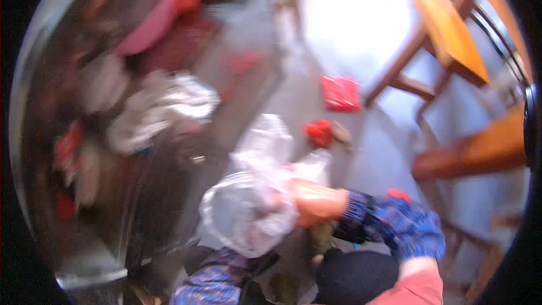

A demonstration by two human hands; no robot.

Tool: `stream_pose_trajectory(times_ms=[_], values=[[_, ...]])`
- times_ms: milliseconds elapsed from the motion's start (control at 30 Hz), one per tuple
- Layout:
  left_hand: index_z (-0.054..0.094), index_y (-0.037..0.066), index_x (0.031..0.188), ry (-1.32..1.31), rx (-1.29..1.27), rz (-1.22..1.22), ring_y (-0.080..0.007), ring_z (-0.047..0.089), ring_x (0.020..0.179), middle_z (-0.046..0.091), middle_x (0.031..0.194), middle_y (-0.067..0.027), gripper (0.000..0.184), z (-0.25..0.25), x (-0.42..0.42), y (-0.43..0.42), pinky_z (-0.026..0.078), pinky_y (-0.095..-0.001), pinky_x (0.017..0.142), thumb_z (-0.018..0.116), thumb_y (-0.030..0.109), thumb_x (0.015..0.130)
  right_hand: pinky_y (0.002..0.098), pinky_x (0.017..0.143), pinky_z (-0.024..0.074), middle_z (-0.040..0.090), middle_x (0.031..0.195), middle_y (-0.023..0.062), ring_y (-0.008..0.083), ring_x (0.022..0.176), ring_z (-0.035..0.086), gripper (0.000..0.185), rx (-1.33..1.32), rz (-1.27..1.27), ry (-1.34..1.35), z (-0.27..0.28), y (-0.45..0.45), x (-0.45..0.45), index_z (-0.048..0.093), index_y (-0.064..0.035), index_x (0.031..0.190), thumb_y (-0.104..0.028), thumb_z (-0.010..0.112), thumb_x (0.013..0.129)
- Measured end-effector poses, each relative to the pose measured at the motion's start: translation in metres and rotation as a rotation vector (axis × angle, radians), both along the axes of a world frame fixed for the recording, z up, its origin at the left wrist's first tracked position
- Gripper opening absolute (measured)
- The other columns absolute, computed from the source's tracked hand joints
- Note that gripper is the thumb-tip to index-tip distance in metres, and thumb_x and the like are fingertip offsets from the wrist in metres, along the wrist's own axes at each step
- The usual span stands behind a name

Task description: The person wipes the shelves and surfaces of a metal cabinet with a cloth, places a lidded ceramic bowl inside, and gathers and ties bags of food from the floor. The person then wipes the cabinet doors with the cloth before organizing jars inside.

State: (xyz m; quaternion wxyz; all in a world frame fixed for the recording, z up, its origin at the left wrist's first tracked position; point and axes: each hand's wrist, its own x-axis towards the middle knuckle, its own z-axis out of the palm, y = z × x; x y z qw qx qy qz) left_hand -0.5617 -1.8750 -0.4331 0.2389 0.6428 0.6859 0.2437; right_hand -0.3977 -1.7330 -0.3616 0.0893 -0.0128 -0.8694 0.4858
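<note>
A clear plastic bag point(226, 209) is held up in front of me, its wide round mouth facing me. My right hand point(317, 202) reaches in from the right and grips the bag's side, with its fingertips blurred behind the film. A blue patterned sleeve cover point(403, 226) runs up that arm. At the lower left, another patterned sleeve point(212, 282) leads to just under the bag; my left hand itself is hidden there, so its fingers cannot be made out.
On the floor ahead lie a red plastic packet point(341, 94) and a small red bundle point(319, 132). Wooden stools point(451, 34) stand at the right. A crumpled white cloth or bag point(164, 110) is on the left, by a dark glossy surface point(169, 192). Motion blurs the view.
</note>
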Motion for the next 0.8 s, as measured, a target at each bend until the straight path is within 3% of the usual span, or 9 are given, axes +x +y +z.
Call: stream_pose_trajectory(times_ms=[167,333,400,533,567,633,667,733,800], values=[[0.057,0.003,0.126,-0.086,0.121,0.102,-0.0213,0.056,0.113,0.06,0.122,-0.0101,0.039,0.008,0.021,0.015,0.043,-0.0348,0.101,0.056,0.03,0.097,0.0435,0.084,0.0497,0.062,0.103,0.0134,0.0347,0.096,0.061,0.041,0.159,0.029,0.088,0.055,0.015,0.004,0.064,-0.0086,0.108,-0.017,0.071,0.068],[0.059,0.004,0.124,-0.523,0.104,-0.005,-0.0195,0.056,0.113,0.062,0.12,-0.009,0.035,0.049,0.011,0.041,0.043,-0.0335,0.101,0.053,0.028,0.099,0.0345,0.086,0.0494,0.068,0.1,0.0112,0.025,0.099,0.062,0.031,0.486,-0.545,0.207,0.137,0.032,0.026,0.071,-0.0068,0.09,-0.018,0.08,0.063],[0.06,0.004,0.123,-0.713,0.039,-0.062,-0.0188,0.056,0.112,0.063,0.119,-0.0085,0.034,0.069,0.002,0.041,0.043,-0.033,0.102,0.052,0.027,0.1,0.0343,0.084,0.0501,0.069,0.101,0.0126,0.0268,0.104,0.062,0.033,-0.005,-0.317,-0.271,0.141,0.042,0.063,0.071,-0.0071,0.094,-0.024,0.082,0.069],[0.061,0.005,0.122,-1.021,-0.337,-0.065,-0.0169,0.056,0.112,0.064,0.119,-0.0079,0.031,0.095,0.004,0.037,0.042,-0.0319,0.101,0.049,0.023,0.101,0.0405,0.098,0.0432,0.057,0.129,0.0174,0.0304,0.122,0.053,0.071,0.153,0.282,0.116,0.142,0.007,0.011,0.057,-0.0076,0.127,-0.037,0.083,0.068],[0.062,0.003,0.119,-1.508,-0.39,0.138,-0.0196,0.059,0.107,0.065,0.116,-0.0105,0.03,0.079,0.008,0.026,0.045,-0.0331,0.095,0.053,0.023,0.099,0.0446,0.103,0.0392,0.053,0.135,0.0175,0.0317,0.126,0.05,0.083,0.274,0.31,0.18,0.145,0.001,-0.003,0.05,-0.0092,0.136,-0.041,0.083,0.067],[0.063,0.0,0.114,-1.022,0.013,0.061,-0.026,0.063,0.1,0.067,0.11,-0.0161,0.031,0.052,0.009,0.028,0.049,-0.0366,0.086,0.062,0.023,0.092,0.0571,0.113,0.0198,0.046,0.143,0.0156,0.0347,0.135,0.04,0.1,0.584,0.106,-0.02,0.144,0.001,-0.003,0.035,-0.0136,0.147,-0.044,0.083,0.065],[0.064,-0.001,0.11,-0.784,0.045,-0.009,-0.0302,0.064,0.096,0.067,0.103,-0.0194,0.035,0.049,0.005,0.032,0.05,-0.0395,0.081,0.067,0.025,0.087,0.061,0.112,0.0159,0.055,0.132,0.0131,0.0315,0.127,0.049,0.1,0.675,0.032,-0.071,0.134,0.008,-0.004,0.033,-0.0137,0.148,-0.045,0.081,0.066],[0.064,-0.002,0.103,-0.492,-0.153,-0.093,-0.0363,0.065,0.087,0.067,0.094,-0.0208,0.039,0.076,-0.009,0.036,0.049,-0.0442,0.081,0.07,0.03,0.081,0.0548,0.104,0.0335,0.062,0.112,0.0124,0.0299,0.112,0.058,0.086,0.706,0.019,-0.222,0.116,0.017,-0.004,0.043,-0.0123,0.141,-0.039,0.079,0.068],[0.065,0.005,0.107,-0.368,-0.247,-0.134,-0.0308,0.061,0.103,0.067,0.099,-0.0157,0.035,0.079,-0.018,0.034,0.044,-0.0421,0.087,0.07,0.03,0.083,0.0445,0.087,0.0479,0.061,0.097,0.0128,0.0297,0.097,0.061,0.056,0.509,-0.083,-0.409,0.072,0.014,-0.01,0.059,-0.0089,0.119,-0.03,0.076,0.07]])
